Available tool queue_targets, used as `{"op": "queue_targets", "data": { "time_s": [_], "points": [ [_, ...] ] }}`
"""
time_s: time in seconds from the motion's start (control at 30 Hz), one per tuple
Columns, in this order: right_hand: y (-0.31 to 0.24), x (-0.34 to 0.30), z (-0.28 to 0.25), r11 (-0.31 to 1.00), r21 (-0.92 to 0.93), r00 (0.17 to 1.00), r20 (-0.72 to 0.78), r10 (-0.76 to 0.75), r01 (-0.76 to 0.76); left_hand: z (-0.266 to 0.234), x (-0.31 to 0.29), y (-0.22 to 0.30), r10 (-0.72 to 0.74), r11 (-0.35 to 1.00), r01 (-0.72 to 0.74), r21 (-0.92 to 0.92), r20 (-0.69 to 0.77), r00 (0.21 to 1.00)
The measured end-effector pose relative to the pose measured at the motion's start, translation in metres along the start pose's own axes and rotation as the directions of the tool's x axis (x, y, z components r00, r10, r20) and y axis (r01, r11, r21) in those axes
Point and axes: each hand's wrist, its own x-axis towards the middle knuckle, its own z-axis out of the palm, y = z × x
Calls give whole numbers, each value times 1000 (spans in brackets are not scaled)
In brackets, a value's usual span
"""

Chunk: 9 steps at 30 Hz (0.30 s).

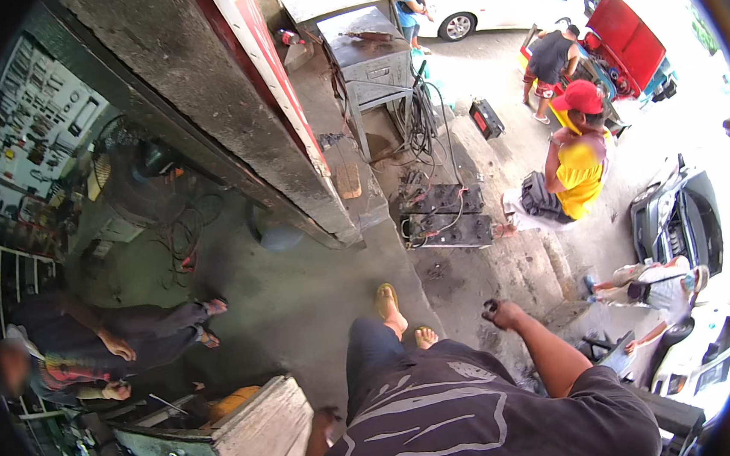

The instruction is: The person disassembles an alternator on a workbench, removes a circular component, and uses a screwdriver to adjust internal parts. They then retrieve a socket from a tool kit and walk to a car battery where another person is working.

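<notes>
My right hand (506, 315) is out in front of me at the right, fingers curled around a small dark thing (490, 308) too small to name. It hangs over the stained concrete. Low on the left, my left hand (324, 421) is beside the whitish wooden end (265, 433) of a workbench, and its fingers are too dark and small to read. My sandalled foot (388, 301) rests near the concrete step edge. Ahead of my feet sit two large dark batteries (447, 231) with cables clipped on.
A metal stand (368, 52) with coiled cables stands ahead, near a smaller battery (486, 119). A thick post (236, 109) slants across the left. A person in yellow (582, 172) sits at the right; another person (108, 342) stands left. Cars, including one with a raised red hood (625, 40), are beyond.
</notes>
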Motion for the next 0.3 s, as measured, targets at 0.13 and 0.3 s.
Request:
{"op": "queue_targets", "data": {
  "time_s": [0.13, 0.3],
  "points": [
    [1, -15, 21, 993, 77, 994, -65, 89, -84, 36, -47, -38, -159, 953, 181, -244, 110, 981],
    [-19, -2, 65, 969, -190, 981, 91, 174, -154, -1, -43, -122, -215, 896, 183, -404, -36, 976]
  ]
}}
